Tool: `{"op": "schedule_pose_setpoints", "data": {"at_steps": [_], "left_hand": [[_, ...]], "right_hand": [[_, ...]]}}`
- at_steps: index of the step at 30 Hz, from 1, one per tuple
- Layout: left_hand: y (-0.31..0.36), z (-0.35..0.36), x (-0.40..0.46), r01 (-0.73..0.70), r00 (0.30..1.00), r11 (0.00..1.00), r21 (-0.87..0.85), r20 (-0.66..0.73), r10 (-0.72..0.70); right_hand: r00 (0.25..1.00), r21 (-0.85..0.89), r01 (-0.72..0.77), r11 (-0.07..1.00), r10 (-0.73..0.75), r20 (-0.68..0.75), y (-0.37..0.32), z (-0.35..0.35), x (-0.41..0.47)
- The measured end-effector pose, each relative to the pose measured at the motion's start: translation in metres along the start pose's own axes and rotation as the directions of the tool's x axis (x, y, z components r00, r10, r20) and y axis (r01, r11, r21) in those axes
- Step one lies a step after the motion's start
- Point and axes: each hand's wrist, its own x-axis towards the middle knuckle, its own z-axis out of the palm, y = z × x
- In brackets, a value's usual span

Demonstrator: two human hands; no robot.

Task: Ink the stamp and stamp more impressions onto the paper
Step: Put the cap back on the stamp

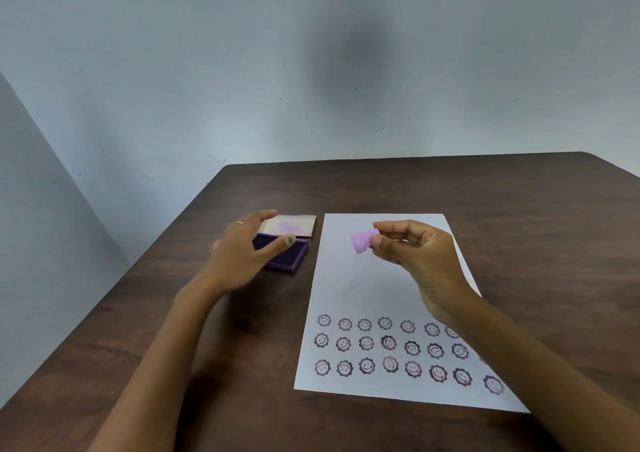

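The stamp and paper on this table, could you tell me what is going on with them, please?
A person is stamping smiley flowers onto a paper. The right hand pinches a pink stamp in the air above the sheet's blank upper part. The left hand hovers, fingers spread, over the open purple ink pad beside the sheet. Three rows of impressions already fill the near end of the paper.

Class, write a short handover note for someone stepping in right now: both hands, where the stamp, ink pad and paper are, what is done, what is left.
Left hand: open, over the ink pad.
Right hand: pinches the pink stamp in the air above the paper.
Done: three rows of flower-face prints at the paper's near end.
Left: ink the stamp, then fill the blank far part.
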Motion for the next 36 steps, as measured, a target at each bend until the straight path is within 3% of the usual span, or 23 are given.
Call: {"op": "schedule_pose_setpoints", "data": {"at_steps": [7, 13, 22, 28, 36], "left_hand": [[-0.038, -0.02, 0.015, 0.049, 0.974, 0.999, -0.013, 0.22, -0.045], [-0.054, -0.018, 0.012, 0.044, 0.974, 0.996, 0.079, 0.219, -0.06], [-0.049, -0.018, 0.01, 0.055, 0.983, 0.997, 0.049, 0.173, -0.063], [-0.052, -0.016, 0.012, 0.053, 0.985, 0.998, 0.029, 0.164, -0.057], [-0.057, -0.014, 0.016, 0.038, 0.984, 0.999, 0.017, 0.171, -0.04]], "right_hand": [[0.995, -0.114, -0.025, 0.993, 0.037, 0.097, 0.009, 0.001, 0.001], [0.989, -0.161, -0.069, 0.984, 0.088, 0.115, 0.012, -0.003, 0.003], [0.969, -0.097, -0.157, 0.983, 0.173, 0.178, 0.006, -0.018, 0.012], [0.972, -0.158, -0.175, 0.972, 0.196, 0.13, 0.001, -0.027, 0.016], [0.988, -0.328, -0.007, 0.944, 0.058, 0.145, -0.015, -0.005, 0.022]]}}
